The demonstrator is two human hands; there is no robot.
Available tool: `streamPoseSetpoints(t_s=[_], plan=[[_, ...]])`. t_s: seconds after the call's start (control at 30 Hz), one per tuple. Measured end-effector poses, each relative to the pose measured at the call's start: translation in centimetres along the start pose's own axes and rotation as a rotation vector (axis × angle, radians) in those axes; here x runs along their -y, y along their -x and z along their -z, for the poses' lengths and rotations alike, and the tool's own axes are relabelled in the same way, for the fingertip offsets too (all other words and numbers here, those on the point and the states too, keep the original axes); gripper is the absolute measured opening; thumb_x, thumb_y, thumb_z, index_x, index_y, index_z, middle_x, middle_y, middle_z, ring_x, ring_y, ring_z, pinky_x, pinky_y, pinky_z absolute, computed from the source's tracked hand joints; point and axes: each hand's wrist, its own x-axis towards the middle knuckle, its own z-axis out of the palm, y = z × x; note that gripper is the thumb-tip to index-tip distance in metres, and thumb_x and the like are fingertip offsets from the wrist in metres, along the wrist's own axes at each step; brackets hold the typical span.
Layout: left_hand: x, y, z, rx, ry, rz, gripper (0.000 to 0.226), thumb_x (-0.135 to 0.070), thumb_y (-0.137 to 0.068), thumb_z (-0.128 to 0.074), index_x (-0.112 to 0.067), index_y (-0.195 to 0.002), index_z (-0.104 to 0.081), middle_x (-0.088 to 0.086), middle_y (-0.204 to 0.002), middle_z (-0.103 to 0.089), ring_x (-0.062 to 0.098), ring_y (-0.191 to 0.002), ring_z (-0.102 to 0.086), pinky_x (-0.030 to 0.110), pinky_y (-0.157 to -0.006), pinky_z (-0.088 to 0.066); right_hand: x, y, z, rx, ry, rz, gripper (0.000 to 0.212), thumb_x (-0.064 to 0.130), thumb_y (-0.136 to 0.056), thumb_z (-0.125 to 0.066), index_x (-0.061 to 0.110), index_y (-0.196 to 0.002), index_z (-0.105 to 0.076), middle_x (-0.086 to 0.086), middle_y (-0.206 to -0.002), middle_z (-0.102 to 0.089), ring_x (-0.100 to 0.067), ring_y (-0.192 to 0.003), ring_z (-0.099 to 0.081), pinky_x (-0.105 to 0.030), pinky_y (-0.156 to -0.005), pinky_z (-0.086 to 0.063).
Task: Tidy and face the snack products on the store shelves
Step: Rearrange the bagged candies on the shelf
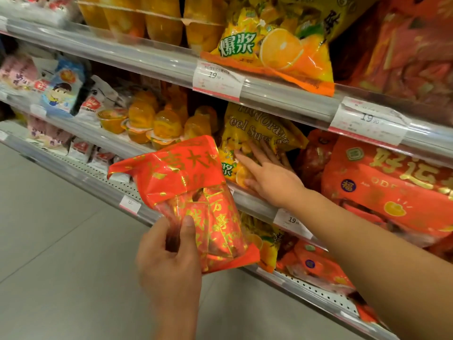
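The left hand (169, 253) pinches a red foil snack bag (188, 192) by its lower corner, thumb and fingers clamped on it out in front of the middle shelf (257, 204), probably keeping it clear. The right hand (272, 177), fingers spread and flat, presses yellow orange-candy bags (255, 131) back from that shelf's front edge, seemingly making room. Price tags (218, 79) line the shelf rails above a grey tiled floor (61, 241).

The left hand (169, 263) held a foil bag (188, 200) near, in front of the middle shelf (255, 204). To its right, the right hand (267, 177) lay flat on an orange-peel candy bag (257, 133) standing on that shelf. Jelly cups (147, 123) sat left of that bag, a large gift bag (392, 182) right.
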Motion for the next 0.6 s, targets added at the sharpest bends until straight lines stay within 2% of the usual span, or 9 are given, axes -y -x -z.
streamPoseSetpoints(t_s=[0.13, 0.2, 0.23, 0.3, 0.37, 0.4, 0.43, 0.5, 0.6], plan=[[-0.4, 0.1, -0.5, 0.034, 0.065, -0.039, 0.042, -0.036, -0.091, -0.067, -0.017, -0.064, -0.041, -0.007, -0.06, -0.035, 0.016, -0.059, -0.038, 0.031, -0.057, -0.032, 1.1, 4.8, -0.1, -0.138, -0.115, 0.053, 0.056, 0.019, -0.1, -0.051, 0.036, -0.153, -0.041, 0.003, -0.166, -0.029, -0.026, -0.155, -0.022, -0.058, -0.119, -0.028], [-0.4, 0.1, -0.6, 0.033, 0.113, -0.038, 0.043, -0.036, -0.091, -0.067, -0.015, -0.064, -0.041, -0.005, -0.061, -0.034, 0.018, -0.059, -0.037, 0.039, -0.056, -0.034, 1.5, 7.9, -0.3, -0.268, -0.368, 0.031, 0.039, 0.023, -0.099, -0.049, 0.026, -0.135, -0.064, 0.002, -0.145, -0.058, -0.02, -0.138, -0.05, -0.05, -0.112, -0.041], [-0.4, 0.2, -0.6, 0.031, 0.142, -0.033, 0.043, -0.036, -0.092, -0.067, -0.013, -0.065, -0.043, 0.0, -0.061, -0.036, 0.019, -0.059, -0.038, 0.041, -0.056, -0.035, 1.9, 9.2, 0.1, -0.323, -0.546, -0.029, 0.035, 0.031, -0.099, -0.048, 0.025, -0.127, -0.069, 0.006, -0.131, -0.068, -0.015, -0.125, -0.061, -0.045, -0.105, -0.048], [-0.6, 0.5, -0.6, 0.04, 0.18, -0.048, 0.039, -0.035, -0.093, -0.067, -0.012, -0.066, -0.048, 0.004, -0.062, -0.04, 0.022, -0.06, -0.039, 0.04, -0.056, -0.037, 3.4, 11.0, 2.0, -0.277, -0.973, -0.195, 0.039, 0.053, -0.094, -0.054, 0.029, -0.121, -0.068, 0.012, -0.109, -0.074, -0.008, -0.105, -0.069, -0.043, -0.096, -0.054], [-0.9, 1.0, -0.6, 0.062, 0.231, -0.087, 0.034, -0.033, -0.093, -0.066, -0.015, -0.069, -0.051, 0.001, -0.063, -0.043, 0.017, -0.06, -0.04, 0.036, -0.056, -0.037, 4.6, 11.7, 3.6, -0.068, -1.357, -0.285, 0.053, 0.062, -0.086, -0.064, 0.03, -0.129, -0.063, 0.016, -0.098, -0.074, -0.003, -0.095, -0.07, -0.038, -0.093, -0.057], [-1.2, 1.2, -0.6, 0.078, 0.273, -0.105, 0.032, -0.033, -0.093, -0.067, -0.016, -0.07, -0.052, -0.003, -0.063, -0.043, 0.012, -0.06, -0.04, 0.032, -0.056, -0.038, 5.1, 11.7, 4.3, 0.012, -1.443, -0.279, 0.059, 0.062, -0.084, -0.07, 0.03, -0.132, -0.06, 0.018, -0.098, -0.074, -0.001, -0.094, -0.07, -0.032, -0.09, -0.056], [-1.3, 1.4, -0.6, 0.094, 0.319, -0.119, 0.03, -0.034, -0.092, -0.067, -0.017, -0.072, -0.053, -0.006, -0.064, -0.044, 0.008, -0.061, -0.041, 0.028, -0.057, -0.038, 5.5, 11.7, 5.0, 0.051, -1.476, -0.246, 0.064, 0.061, -0.081, -0.075, 0.031, -0.134, -0.057, 0.017, -0.104, -0.075, -0.001, -0.098, -0.071, -0.029, -0.09, -0.056], [-1.6, 1.8, -0.8, 0.132, 0.389, -0.126, 0.027, -0.037, -0.089, -0.067, -0.016, -0.077, -0.056, -0.006, -0.069, -0.047, 0.006, -0.064, -0.043, 0.027, -0.06, -0.041, 5.9, 11.9, 5.6, 0.048, -1.468, -0.208, 0.07, 0.056, -0.075, -0.084, 0.033, -0.135, -0.055, 0.009, -0.119, -0.074, -0.01, -0.109, -0.071, -0.038, -0.095, -0.057], [-2.9, 2.0, -1.0, 0.209, 0.4, -0.138, 0.031, -0.038, -0.087, -0.067, -0.016, -0.07, -0.054, -0.007, -0.068, -0.046, 0.009, -0.064, -0.042, 0.033, -0.059, -0.039, 6.0, 13.1, 5.8, -0.1, -1.359, -0.283, 0.068, 0.045, -0.071, -0.091, 0.033, -0.129, -0.058, 0.01, -0.116, -0.074, -0.009, -0.105, -0.072, -0.042, -0.095, -0.059]])
